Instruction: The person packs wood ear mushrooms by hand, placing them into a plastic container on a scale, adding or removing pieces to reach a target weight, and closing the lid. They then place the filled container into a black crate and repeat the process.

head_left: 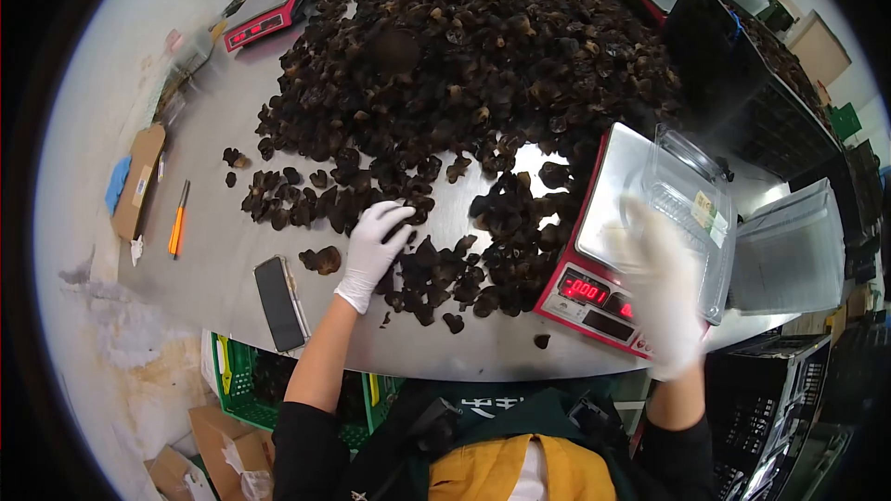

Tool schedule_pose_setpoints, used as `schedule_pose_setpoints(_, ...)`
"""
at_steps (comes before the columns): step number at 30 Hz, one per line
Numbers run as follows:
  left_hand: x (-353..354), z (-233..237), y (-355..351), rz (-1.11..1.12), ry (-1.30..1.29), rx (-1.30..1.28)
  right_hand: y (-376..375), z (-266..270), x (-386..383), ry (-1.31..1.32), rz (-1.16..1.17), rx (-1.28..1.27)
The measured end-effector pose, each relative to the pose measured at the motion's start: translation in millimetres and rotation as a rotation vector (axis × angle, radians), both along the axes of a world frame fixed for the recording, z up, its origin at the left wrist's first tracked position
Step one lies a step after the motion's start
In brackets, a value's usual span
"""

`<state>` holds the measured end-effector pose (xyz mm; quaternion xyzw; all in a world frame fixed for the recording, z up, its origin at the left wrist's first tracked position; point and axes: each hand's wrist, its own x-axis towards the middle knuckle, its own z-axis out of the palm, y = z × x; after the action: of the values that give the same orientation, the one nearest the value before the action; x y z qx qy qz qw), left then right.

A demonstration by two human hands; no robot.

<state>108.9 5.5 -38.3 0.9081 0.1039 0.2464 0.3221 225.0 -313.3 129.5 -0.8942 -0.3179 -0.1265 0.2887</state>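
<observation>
Head view, looking down on a steel table: a heap of dark dried mushrooms covers the far half and thins toward the near edge. There the white-gloved left hand lies palm down on loose pieces, fingers slightly apart and curled over them, seemingly to rake a few together. To the right, within easy reach, a red scale carries an open clear plastic box on its pan, and the gloved right hand hovers at the box's near corner, too blurred to tell whether its fingers are apart or closed.
</observation>
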Motion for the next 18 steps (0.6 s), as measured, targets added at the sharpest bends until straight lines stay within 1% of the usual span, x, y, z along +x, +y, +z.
schedule_pose_setpoints(1,1.5,1.2,6.1,0.035,-0.032,-0.101,-29.0,14.9,5.2,0.103,-0.133,0.106)
schedule_pose_setpoints(2,3.7,3.5,9.9,0.071,-0.064,-0.203,-54.5,26.2,13.9,0.044,-0.366,-0.05)
schedule_pose_setpoints(4,12.4,23.6,5.9,0.143,-0.047,-0.333,-130.1,5.6,42.0,-0.247,-0.496,-0.329)
schedule_pose_setpoints(5,21.8,34.6,-1.3,0.117,-0.07,-0.349,-168.7,-15.1,57.1,-0.082,-0.575,-0.357)
schedule_pose_setpoints(6,32.6,47.2,-12.2,0.092,-0.093,-0.365,-191.5,-29.5,64.5,0.085,-0.649,-0.383)
schedule_pose_setpoints(7,45.5,70.2,-33.4,0.064,-0.09,-0.443,-189.6,-29.7,60.2,0.317,-0.621,-0.215)
schedule_pose_setpoints(8,60.7,90.9,-56.7,-0.023,-0.144,-0.532,-181.9,-30.2,55.9,0.545,-0.579,-0.041)
schedule_pose_setpoints(9,77.2,98.6,-76.6,-0.117,-0.162,-0.47,-169.3,-30.6,50.1,0.7,-0.584,0.112)
schedule_pose_setpoints(10,96.1,106.5,-96.8,-0.251,-0.378,-0.189,-170.3,-45.0,49.5,0.723,-0.572,0.176)
schedule_pose_setpoints(11,111.2,123.1,-119.4,-0.424,-0.431,-0.163,-172.0,-58.7,48.9,0.725,-0.545,0.242)
schedule_pose_setpoints(12,117.2,131.5,-145.5,-0.5,-0.368,-0.217,-171.1,-67.2,50.3,0.726,-0.516,0.31)
schedule_pose_setpoints(14,146.9,132.0,-186.7,-0.633,-0.515,0.129,-150.0,-66.2,43.4,0.705,-0.494,0.353)
schedule_pose_setpoints(15,156.6,127.0,-208.3,-0.657,-0.519,0.156,-145.1,-71.4,43.3,0.693,-0.491,0.422)
schedule_pose_setpoints(16,160.3,123.2,-222.0,-0.744,-0.275,0.222,-139.2,-74.6,41.9,0.68,-0.489,0.491)
schedule_pose_setpoints(17,160.7,116.8,-229.3,-0.762,-0.179,0.326,-128.7,-59.6,35.7,0.725,-0.528,0.415)
schedule_pose_setpoints(18,158.5,117.8,-229.9,-0.777,-0.08,0.429,-128.0,-57.1,36.1,0.729,-0.521,0.416)
